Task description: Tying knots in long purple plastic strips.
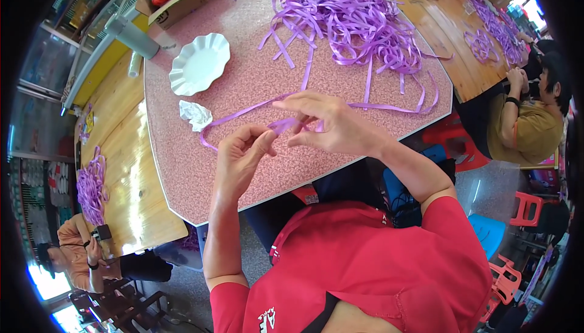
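From the head view, a purple ribbon [283, 125] was stretched between the two hands above the pink speckled desk [201, 181]. The left hand [243, 153] pinched it between thumb and forefinger. The right hand [325, 123] had its thumb and forefinger spread apart, with ribbon at its curled fingers; whether these gripped it, I could not tell. The stretched piece's long axis ran left to right, its right end tilting slightly toward the far side. Beyond lay a tangled ribbon heap [353, 20]; to the left were a crumpled white wad [195, 116] and a scalloped white plate [201, 64].
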`<state>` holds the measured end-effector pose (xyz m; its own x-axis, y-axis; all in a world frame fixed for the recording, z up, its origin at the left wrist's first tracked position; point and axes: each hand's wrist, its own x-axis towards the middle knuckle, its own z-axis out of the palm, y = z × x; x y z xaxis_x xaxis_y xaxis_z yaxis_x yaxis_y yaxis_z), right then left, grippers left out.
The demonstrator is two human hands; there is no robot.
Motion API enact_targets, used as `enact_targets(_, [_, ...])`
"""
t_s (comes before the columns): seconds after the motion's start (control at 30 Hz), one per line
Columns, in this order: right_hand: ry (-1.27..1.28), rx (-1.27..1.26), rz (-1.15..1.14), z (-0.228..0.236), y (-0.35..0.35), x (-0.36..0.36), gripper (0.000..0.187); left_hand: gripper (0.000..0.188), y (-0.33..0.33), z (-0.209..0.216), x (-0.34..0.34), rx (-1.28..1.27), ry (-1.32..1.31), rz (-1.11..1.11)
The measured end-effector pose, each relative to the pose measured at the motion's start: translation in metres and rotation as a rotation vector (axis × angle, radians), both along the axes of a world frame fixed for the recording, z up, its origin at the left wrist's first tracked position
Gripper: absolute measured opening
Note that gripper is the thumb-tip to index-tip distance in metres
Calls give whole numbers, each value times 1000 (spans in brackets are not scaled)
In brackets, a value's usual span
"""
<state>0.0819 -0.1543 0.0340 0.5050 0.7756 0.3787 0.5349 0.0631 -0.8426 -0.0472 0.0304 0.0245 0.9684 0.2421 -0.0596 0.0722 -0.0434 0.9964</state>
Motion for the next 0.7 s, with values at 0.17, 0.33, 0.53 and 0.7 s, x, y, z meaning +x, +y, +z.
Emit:
enact_targets(0.17, [-63, 37, 8, -10, 7, -2, 11, 24, -1, 3, 6, 1, 23, -61])
enact_targets(0.33, [-50, 28, -39, -1, -1, -2, 10, 42, 3, -15, 8, -45, -109, 54])
enact_targets(0.53, [-174, 128, -34, -9, -2, 1, 14, 63, -25, -21, 22, 48, -93, 31])
enact_targets(0.7, [-222, 133, -46, -13, -7, 2, 16, 51, -34, -20, 24, 89, -71, 10])
